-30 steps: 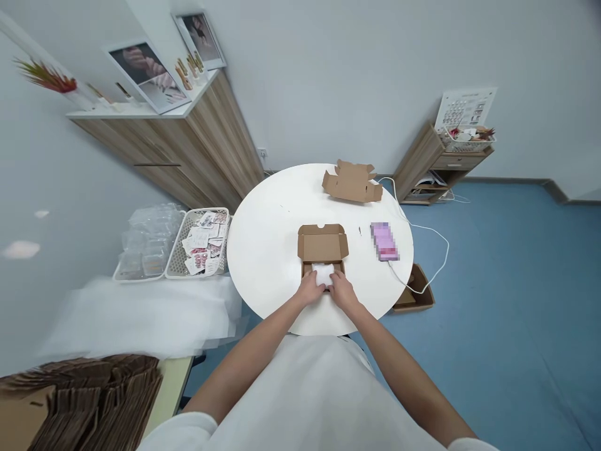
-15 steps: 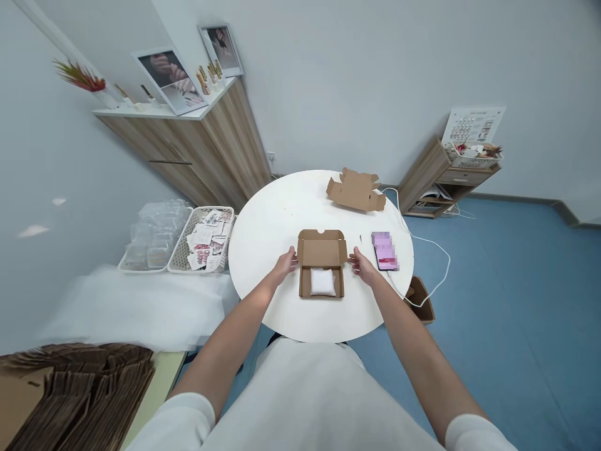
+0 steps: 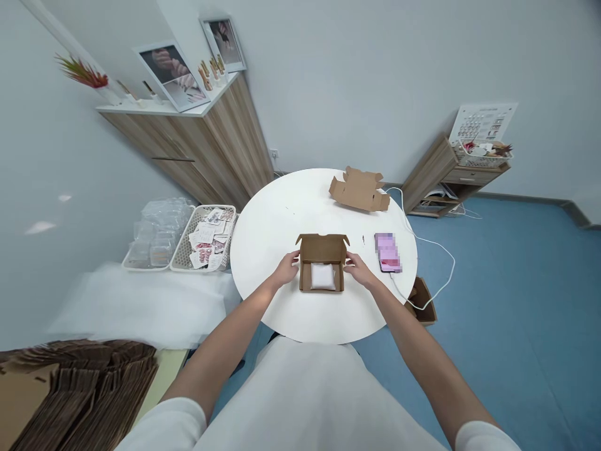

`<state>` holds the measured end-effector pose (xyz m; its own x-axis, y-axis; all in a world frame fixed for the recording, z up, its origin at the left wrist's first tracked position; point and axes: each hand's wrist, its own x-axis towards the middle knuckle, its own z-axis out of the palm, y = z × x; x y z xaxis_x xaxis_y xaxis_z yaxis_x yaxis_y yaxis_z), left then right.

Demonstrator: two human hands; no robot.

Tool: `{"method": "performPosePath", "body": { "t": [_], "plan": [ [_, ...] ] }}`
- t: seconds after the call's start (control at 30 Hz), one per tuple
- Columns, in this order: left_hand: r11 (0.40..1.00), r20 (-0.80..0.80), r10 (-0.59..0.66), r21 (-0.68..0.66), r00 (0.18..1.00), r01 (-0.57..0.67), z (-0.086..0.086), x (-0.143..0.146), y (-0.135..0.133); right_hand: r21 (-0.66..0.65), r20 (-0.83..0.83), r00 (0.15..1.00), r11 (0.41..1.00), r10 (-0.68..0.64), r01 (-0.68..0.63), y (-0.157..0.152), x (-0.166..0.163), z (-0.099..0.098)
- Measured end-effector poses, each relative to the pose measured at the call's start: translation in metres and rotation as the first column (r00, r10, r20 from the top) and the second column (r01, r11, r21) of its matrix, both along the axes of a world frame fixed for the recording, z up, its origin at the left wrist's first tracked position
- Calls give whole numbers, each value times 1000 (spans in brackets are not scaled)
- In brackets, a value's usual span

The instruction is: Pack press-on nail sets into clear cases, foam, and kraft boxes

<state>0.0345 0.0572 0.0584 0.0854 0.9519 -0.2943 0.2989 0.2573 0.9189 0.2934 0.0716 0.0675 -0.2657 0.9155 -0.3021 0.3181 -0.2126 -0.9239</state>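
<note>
A small brown cardboard box (image 3: 322,262) sits open on the round white table (image 3: 277,232), with a white padded packet (image 3: 323,276) lying inside it. Its lid stands raised at the far side. My left hand (image 3: 287,269) touches the lid's left flap with its fingertips. My right hand (image 3: 359,269) touches the lid's right flap the same way. Both hands have their fingers pinched on the flaps.
A folded, empty cardboard box (image 3: 359,188) lies at the table's far edge. A phone (image 3: 387,252) on a white cable lies right of the box. Left of the table stand baskets of cards (image 3: 205,245) and clear packets (image 3: 154,235). Flat cardboard stacks (image 3: 84,388) lie lower left.
My hands left the white packet inside the box, moved out to either side, and now hold the lid's side flaps. The lid has tilted up from lying flat.
</note>
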Motion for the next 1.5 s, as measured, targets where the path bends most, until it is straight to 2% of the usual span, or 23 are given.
{"method": "performPosePath", "body": {
  "t": [0.1, 0.27, 0.33, 0.43, 0.5, 0.57, 0.67, 0.8, 0.87, 0.93, 1.03, 1.13, 1.23, 1.33, 1.5],
  "plan": [
    [1000, -61, -27, 2, 998, 27, -6, -6, -13, 12, 60, 997, 999, 40, -41, -11, 4, -8],
    [996, 2, -81, -39, 997, 81, -7, -11, -25, 16, 54, 993, 995, 101, -102, -24, 12, -16],
    [990, 27, -55, -131, 998, 58, -4, -13, -27, -50, -6, 996, 995, 91, -91, -28, 16, -13],
    [949, 67, 47, -313, 997, -24, -1, -16, -30, -239, -121, 992, 971, -15, -14, -33, 18, -6],
    [928, 106, 90, -370, 990, -44, 1, -16, -32, -329, -152, 985, 944, -78, 24, -37, 16, -2],
    [925, 123, 58, -380, 991, -7, 2, -14, -34, -360, -129, 988, 932, -88, 36, -41, 13, -1],
    [947, 18, -41, -318, 999, 44, -1, -7, -37, -335, -14, 997, 940, -75, 66, -48, 5, -7],
    [989, -326, -110, -134, 939, 69, -12, 5, -41, -187, 237, 966, 970, -107, 154, -55, -3, -27],
    [994, -460, -98, -96, 883, 60, -18, 10, -46, -106, 346, 932, 982, -111, 156, -60, -5, -37],
    [998, -546, -35, -63, 837, 1, -24, 13, -53, -11, 386, 913, 988, -136, 152, -67, -7, -43],
    [1000, -541, 29, 8, 841, -30, -33, 12, -65, 108, 327, 930, 984, -168, 140, -82, -8, -49],
    [992, -377, -37, 101, 925, 80, -40, 8, -77, 158, 256, 962, 986, -98, 58, -98, -10, -52],
    [977, -286, -94, 159, 954, 144, -43, 7, -84, 207, 245, 969, 978, -40, -12, -107, -13, -51],
    [973, -347, -99, 162, 933, 164, -36, 8, -87, 215, 219, 975, 977, -33, -15, -105, -11, -43],
    [958, -498, -168, 119, 851, 260, -8, 10, -74, 138, 230, 973, 989, 22, -55, -83, 0, -13]
  ]
}}
